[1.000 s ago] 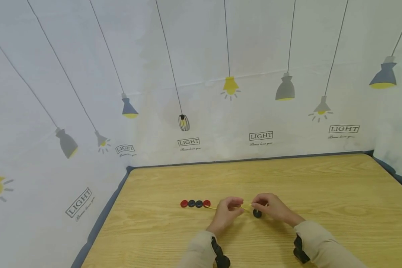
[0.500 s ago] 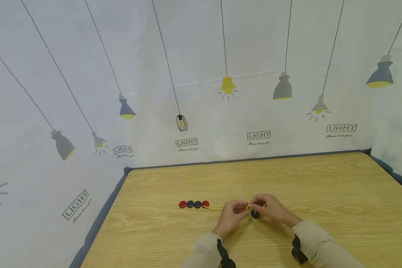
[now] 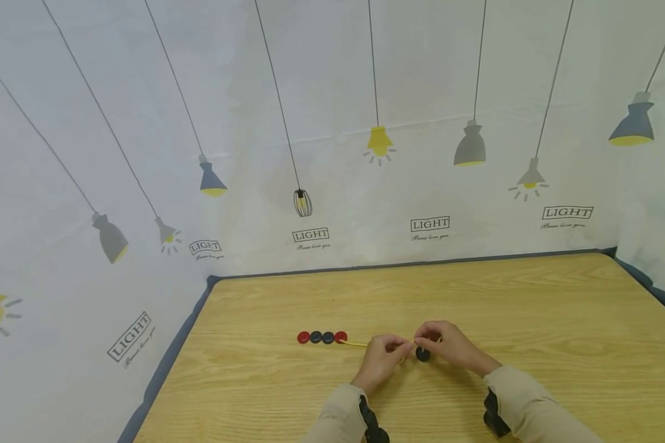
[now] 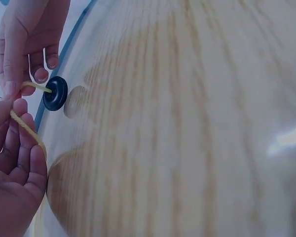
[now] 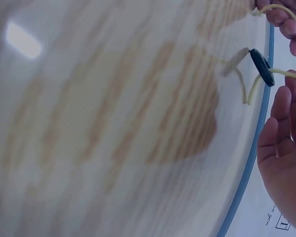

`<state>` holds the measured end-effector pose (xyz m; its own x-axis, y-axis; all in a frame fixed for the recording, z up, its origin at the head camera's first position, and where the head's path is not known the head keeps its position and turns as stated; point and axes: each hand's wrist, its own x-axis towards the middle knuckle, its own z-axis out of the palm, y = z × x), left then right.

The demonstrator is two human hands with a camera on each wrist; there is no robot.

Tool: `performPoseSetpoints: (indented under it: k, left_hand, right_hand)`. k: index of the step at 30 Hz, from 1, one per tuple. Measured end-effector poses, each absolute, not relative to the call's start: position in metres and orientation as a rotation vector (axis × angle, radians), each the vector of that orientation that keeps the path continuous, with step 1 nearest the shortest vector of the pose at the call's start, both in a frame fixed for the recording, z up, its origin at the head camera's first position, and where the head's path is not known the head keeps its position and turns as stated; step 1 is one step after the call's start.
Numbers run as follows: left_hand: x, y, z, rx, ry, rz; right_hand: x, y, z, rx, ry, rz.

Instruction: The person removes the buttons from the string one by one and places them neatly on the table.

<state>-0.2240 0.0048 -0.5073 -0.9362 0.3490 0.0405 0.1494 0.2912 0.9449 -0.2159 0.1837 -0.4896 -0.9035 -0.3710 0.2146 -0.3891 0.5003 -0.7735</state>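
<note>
A black button [image 3: 423, 354] with a yellow string [image 4: 27, 129] through it hangs just over the table. My right hand [image 3: 449, 346] pinches the string close to the button between thumb and forefinger. Against its fingertips, my left hand [image 3: 381, 360] pinches another stretch of the same string, its other fingers loosely curled. In the right wrist view, string shows on both sides of the button [image 5: 262, 67], and one side dips in a bend toward the table. Behind the left hand, the string runs left to the red button [image 3: 340, 337] at the row's right end.
On the wooden table [image 3: 255, 387], left of my hands, lies a touching row of buttons, with a red button [image 3: 303, 337] at its left end and dark buttons [image 3: 322, 337] between. A white cloth [image 3: 354, 184] printed with lamps stands behind the table and along its sides.
My left hand has moved right, up to the right hand's fingertips, and its parted fingers have come together on the string. The right hand and the black button have barely moved.
</note>
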Motion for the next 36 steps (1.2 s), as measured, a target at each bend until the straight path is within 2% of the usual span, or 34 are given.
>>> performPoseSetpoints:
  k: [4, 11, 18, 32, 36]
  left_hand:
    - [-0.223, 0.003, -0.506, 0.482, 2.362, 1.71]
    - [-0.222, 0.0, -0.501, 0.668, 2.365, 1.747]
    - [-0.221, -0.001, -0.495, 0.6, 2.345, 1.719]
    - [-0.222, -0.007, -0.499, 0.621, 2.358, 1.668]
    - [-0.216, -0.008, -0.488, 0.586, 2.376, 1.677]
  right_hand:
    - [-0.217, 0.185, -0.492, 0.666, -2.717, 1.417]
    - [-0.218, 0.186, -0.495, 0.715, -2.73, 1.453]
    - [-0.218, 0.187, -0.498, 0.739, -2.766, 1.428]
    - [-0.22, 0.185, -0.498, 0.794, -2.75, 1.409]
    - [-0.221, 0.185, -0.499, 0.752, -2.758, 1.409]
